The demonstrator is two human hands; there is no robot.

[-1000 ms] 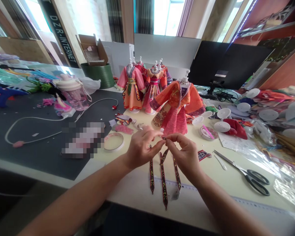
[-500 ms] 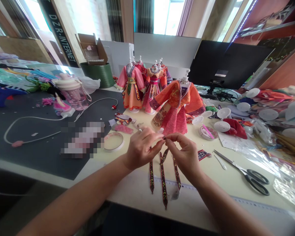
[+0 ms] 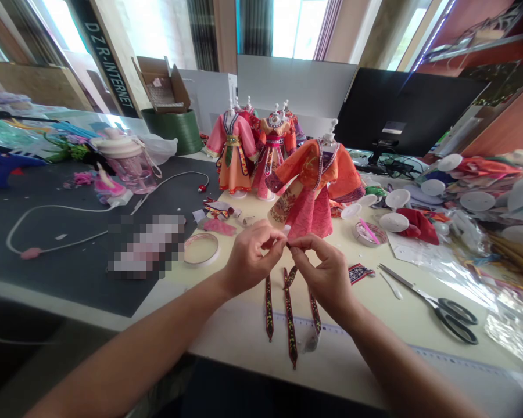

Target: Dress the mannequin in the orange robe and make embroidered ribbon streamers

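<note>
My left hand [image 3: 253,255] and my right hand [image 3: 325,271] meet in the middle, both closed in a pinch of thumb and forefinger. Between the fingertips shows a small dark end of embroidered ribbon, mostly covered by the fingers. Below them, narrow dark strips of ribbon [image 3: 290,322] with yellow, green and red patterning run toward the table's front edge, their tips pointed. Just behind the hands stands a small orange and pink robe [image 3: 316,186] on a white stand, its sleeves spread wide.
Open scissors [image 3: 433,302] and a patterned trim scrap [image 3: 359,273] lie to the right. A tape roll [image 3: 201,251] is left of my hands. A ruler [image 3: 457,361] runs along the front edge. More dressed stands [image 3: 234,154] stand behind, near a black monitor [image 3: 405,116].
Both hands stay pinched together, with the fingertips shifted slightly left. My left fingers have curled more, and less of the ribbon shows below the pinch. The table items have not moved.
</note>
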